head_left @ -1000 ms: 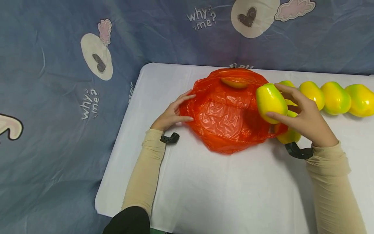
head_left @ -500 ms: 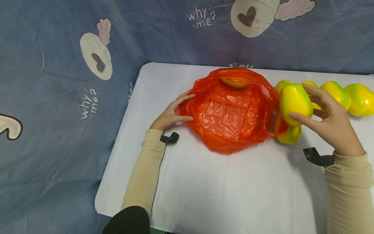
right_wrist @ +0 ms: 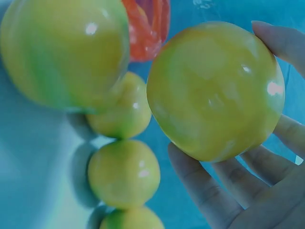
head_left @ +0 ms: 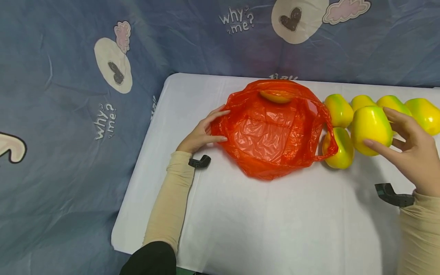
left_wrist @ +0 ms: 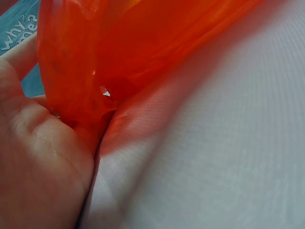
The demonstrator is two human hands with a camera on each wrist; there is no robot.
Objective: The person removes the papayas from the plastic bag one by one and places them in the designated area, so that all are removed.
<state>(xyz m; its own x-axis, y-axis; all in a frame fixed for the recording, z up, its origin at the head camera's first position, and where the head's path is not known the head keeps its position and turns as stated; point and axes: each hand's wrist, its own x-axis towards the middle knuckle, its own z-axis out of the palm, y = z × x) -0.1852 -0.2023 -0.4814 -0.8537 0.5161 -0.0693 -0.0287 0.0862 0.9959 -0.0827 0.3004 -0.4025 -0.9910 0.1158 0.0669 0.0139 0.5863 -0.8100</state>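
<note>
My right hand (head_left: 417,156) holds a glossy yellow-green mango (head_left: 371,130) between thumb and fingers, raised over the row of fruit. The right wrist view shows this held mango (right_wrist: 214,90) large, with the thumb on one side and the fingers curved round the other. My left hand (head_left: 199,135) rests at the left side of a red plastic bag (head_left: 264,137), fingers and thumb spread and fairly straight against it. Close up in the left wrist view, the bag (left_wrist: 81,62) lies against the palm and covers part of the fingers. The bag's mouth gapes, and a mango (head_left: 276,97) shows inside at its far side.
Right of the bag stand two mangoes, a front one (head_left: 340,151) behind the bag's handle loop (head_left: 326,152) and a back one (head_left: 338,110). More mangoes (head_left: 426,114) line up rightward. All lie on a white-covered table (head_left: 275,221) before a blue printed curtain (head_left: 192,38).
My right hand has moved right with the mango, away from over the bag's right edge to beyond its handle. The two mangoes beside the bag show more fully. My left hand has stayed put.
</note>
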